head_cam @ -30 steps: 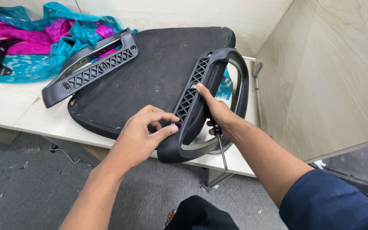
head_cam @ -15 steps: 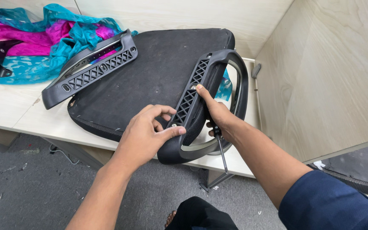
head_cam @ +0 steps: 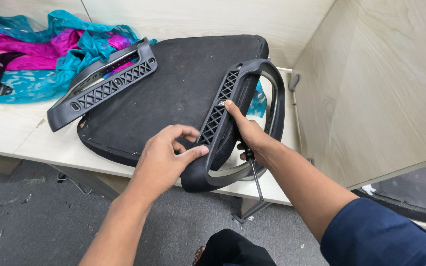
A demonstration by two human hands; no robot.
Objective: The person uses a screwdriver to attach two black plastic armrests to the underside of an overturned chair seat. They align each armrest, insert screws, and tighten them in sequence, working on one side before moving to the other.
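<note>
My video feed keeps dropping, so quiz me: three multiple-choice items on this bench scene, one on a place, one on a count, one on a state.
1. Where does the second, untouched armrest lie?
A. On the floor
B. Across the seat cushion's far left edge, beside the cloth
C. Leaning on the wooden partition

2. How many black loop armrests are in view?
A. One
B. Two
C. Four

3. How is the near armrest held?
A. Lying flat, untouched
B. Propped up on the cushion's edge, both hands on it
C. Lifted overhead by one hand

Answers:
1 B: the untouched armrest rests on the seat cushion next to the turquoise and pink cloth.
2 B: that one plus the near armrest.
3 B: the left hand grips its lower end and the right hand presses its lattice face, a thin tool shaft hanging below.
</note>
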